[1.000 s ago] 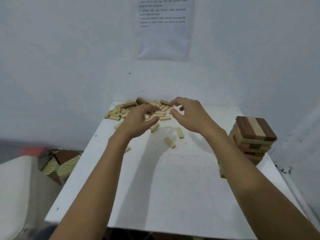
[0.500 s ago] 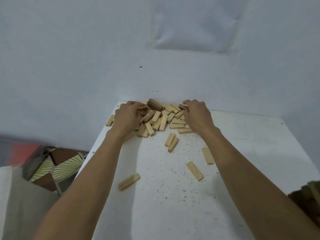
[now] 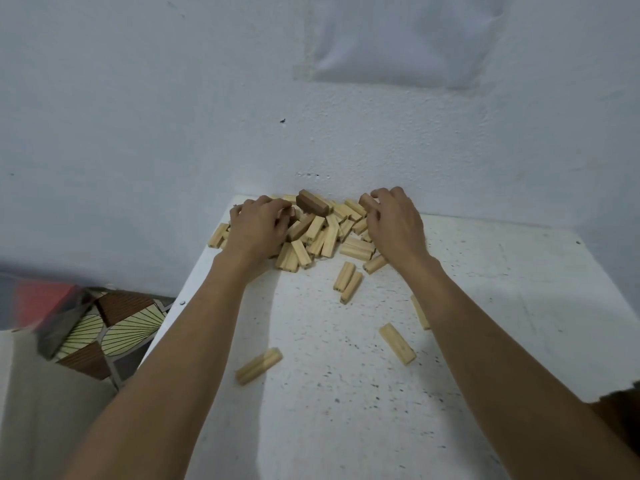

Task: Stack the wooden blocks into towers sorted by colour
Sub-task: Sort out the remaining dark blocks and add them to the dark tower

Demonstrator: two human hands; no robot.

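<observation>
At the table's far edge, the left hand and right hand are each gripping blocks in the pile with curled fingers.

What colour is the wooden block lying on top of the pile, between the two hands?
The rectangular wooden block is dark brown; the head view shows it best.

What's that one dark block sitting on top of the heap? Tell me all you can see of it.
The dark block is a short rectangular bar of reddish-brown wood, one square end showing. It lies on its side atop the pile of pale blocks near the wall, between the left hand and the right hand. Neither appears to touch it.
</observation>
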